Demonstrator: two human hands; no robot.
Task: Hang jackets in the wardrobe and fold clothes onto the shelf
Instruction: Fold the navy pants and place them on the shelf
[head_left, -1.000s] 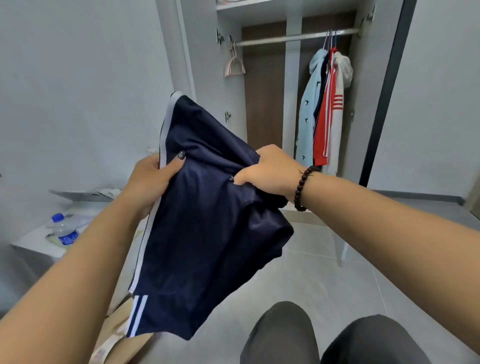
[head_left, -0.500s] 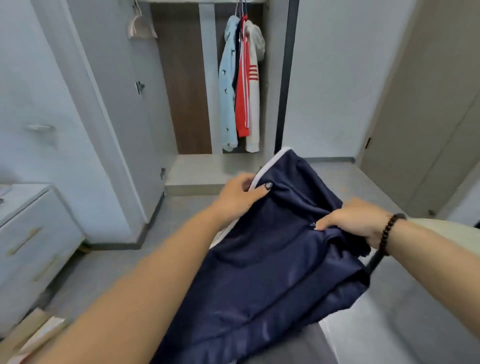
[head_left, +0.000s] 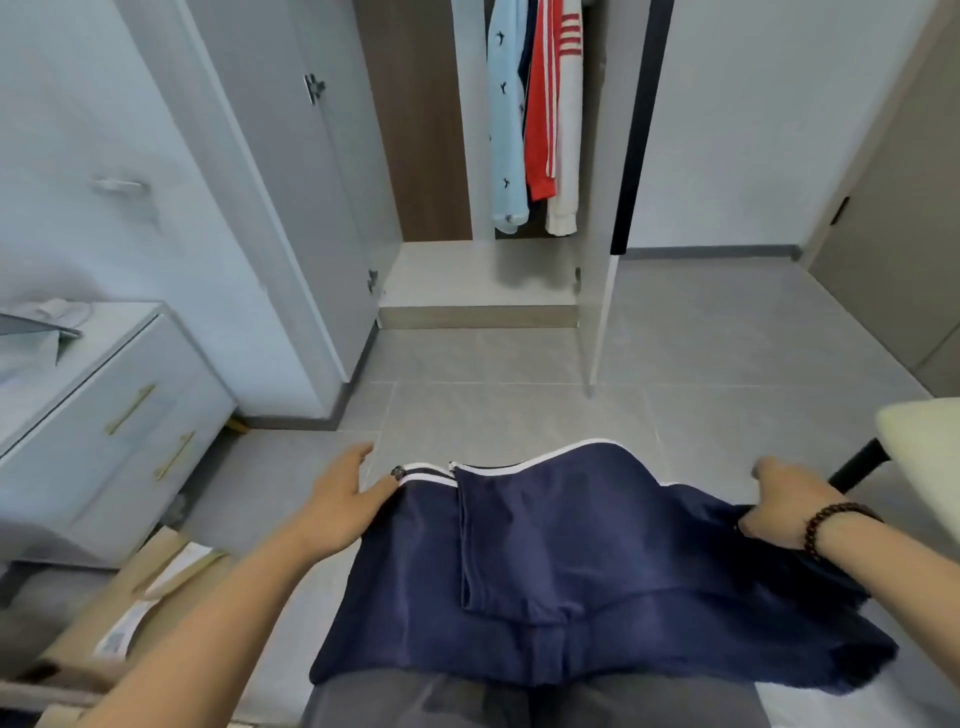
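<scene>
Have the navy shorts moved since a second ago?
Yes. The navy shorts have come down from in front of the wardrobe opening and now lie across the person's lap.

shorts (head_left: 571, 571) on lap, wardrobe (head_left: 467, 280) ahead (open)

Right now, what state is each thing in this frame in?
Navy blue shorts with white trim: spread across the lap, part folded over.
Left hand: fingers fairly straight, thumb at the trimmed edge.
Right hand: gripping the shorts' right edge.
White wardrobe door: open.
Red and white striped jacket: hanging inside.
Grey bedside drawers: closed.
</scene>
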